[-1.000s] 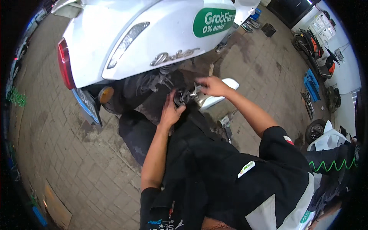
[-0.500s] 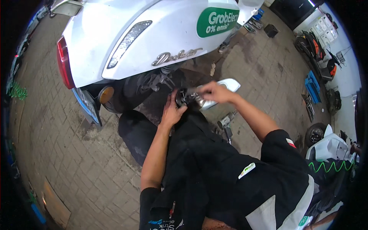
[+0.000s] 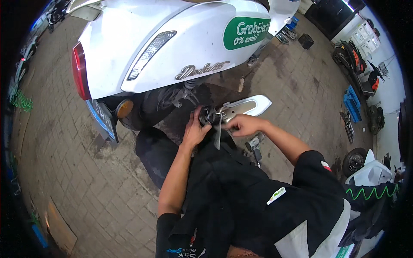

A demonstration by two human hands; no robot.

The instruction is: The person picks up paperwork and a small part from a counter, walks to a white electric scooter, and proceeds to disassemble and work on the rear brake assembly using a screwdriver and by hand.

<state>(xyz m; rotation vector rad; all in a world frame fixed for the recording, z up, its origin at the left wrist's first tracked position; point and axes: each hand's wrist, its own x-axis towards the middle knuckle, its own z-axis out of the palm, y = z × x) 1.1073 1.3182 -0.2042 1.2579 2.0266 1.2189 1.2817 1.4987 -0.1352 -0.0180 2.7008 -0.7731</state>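
Scooter (image 3: pixel 189 47) in white, with bare-handed work going on close beside it.
A curved white cover (image 3: pixel 259 102) lies just past the hands; a pistol-shaped power tool (image 3: pixel 254 144) rests nearer. The left hand (image 3: pixel 193 132) has its fingers wrapped round a dark mechanical part (image 3: pixel 209 115), held up in front of the scooter. The right hand (image 3: pixel 247 125) is just beside it, fingers curled; they blur, so I cannot tell whether they grip the slim metal strip (image 3: pixel 218 136) slanting down beside the part.

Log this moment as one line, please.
left hand: holds dark rounded metallic part; right hand: near thin grey metal strip; white scooter: ahead
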